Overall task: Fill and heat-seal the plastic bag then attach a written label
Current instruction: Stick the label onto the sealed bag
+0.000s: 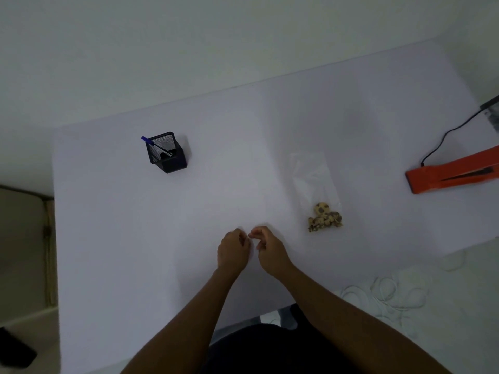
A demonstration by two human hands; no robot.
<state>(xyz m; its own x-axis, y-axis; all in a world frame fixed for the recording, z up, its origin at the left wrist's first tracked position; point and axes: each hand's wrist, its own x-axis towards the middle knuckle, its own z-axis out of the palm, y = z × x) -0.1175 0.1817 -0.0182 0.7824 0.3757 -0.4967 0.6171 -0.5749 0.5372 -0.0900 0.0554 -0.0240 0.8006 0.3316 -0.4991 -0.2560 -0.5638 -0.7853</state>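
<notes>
- The white table [108, 238] fills the middle of the frame; its far edge runs from mid-left up to the upper right, its left edge drops down the left side, and its near edge cuts across the lower right.
- Both hands sit low in the centre, just apart from each other, over the tabletop and a little in from the near edge.
- The left hand [233, 249] has its fingers curled inward; the right hand [270, 251] is curled too, thumb and fingertips drawn together. Something small and white may be pinched between them, but I cannot tell.
- The plastic bag [314, 184] lies flat to the right of the hands, near them, its open end toward the far edge. Cookies [325, 217] are bunched in its near end.
- The orange heat sealer [453, 175] lies at the right edge of the frame, well apart from the bag, with a black cord [442, 141] curling up from it.
- A black mesh pen holder [167, 152] stands in the upper left of the table, well apart from the hands, a blue-capped pen [155, 145] leaning in it.
- Bare tabletop stretches between the holder, the hands and the bag.
- White cables [386, 295] lie coiled beyond the near edge, lower right.
</notes>
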